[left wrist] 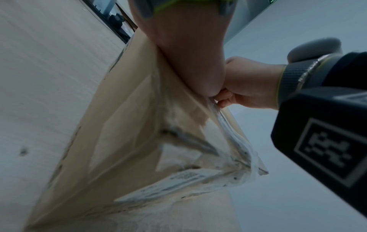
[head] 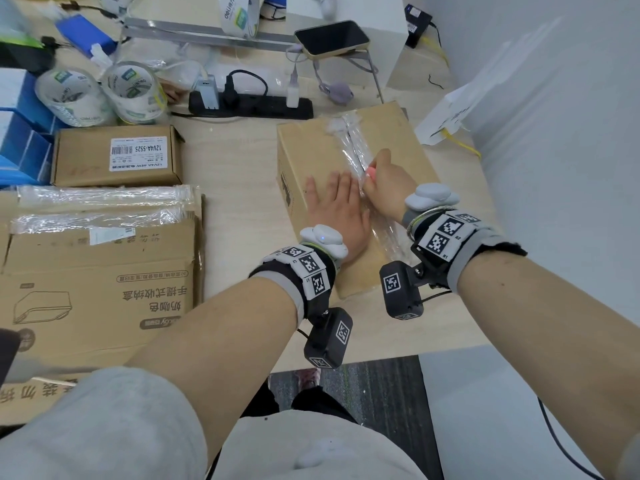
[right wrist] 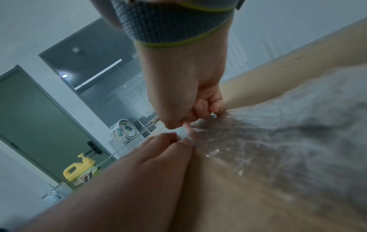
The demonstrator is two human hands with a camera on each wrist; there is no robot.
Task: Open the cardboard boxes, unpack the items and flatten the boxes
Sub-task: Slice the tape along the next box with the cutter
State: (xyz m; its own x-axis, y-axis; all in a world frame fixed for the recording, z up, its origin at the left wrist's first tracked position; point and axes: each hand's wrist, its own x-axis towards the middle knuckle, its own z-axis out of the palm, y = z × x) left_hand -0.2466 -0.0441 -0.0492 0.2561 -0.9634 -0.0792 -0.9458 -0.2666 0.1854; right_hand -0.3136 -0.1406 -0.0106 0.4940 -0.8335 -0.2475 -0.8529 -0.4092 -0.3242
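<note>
A closed cardboard box (head: pixel 311 147) lies in the middle of the table, its top seam covered by a strip of clear tape (head: pixel 353 147). My left hand (head: pixel 336 202) presses flat on the lid just left of the seam, fingers straight. My right hand (head: pixel 384 181) is a fist on the seam and grips a small pink tool (head: pixel 372 172), whose tip (right wrist: pixel 187 125) touches the wrinkled tape (right wrist: pixel 278 133). The left wrist view shows the box's near end (left wrist: pixel 119 125) and my right hand (left wrist: pixel 248 84) beside the left palm (left wrist: pixel 188 55). What the tool is cannot be told.
A small labelled closed box (head: pixel 114 157) and a stack of flattened boxes (head: pixel 97 271) lie to the left. Behind them are tape rolls (head: pixel 131 91), a power strip (head: pixel 249 105) and a phone (head: pixel 332 38). The table's front edge (head: pixel 381 355) is near my wrists.
</note>
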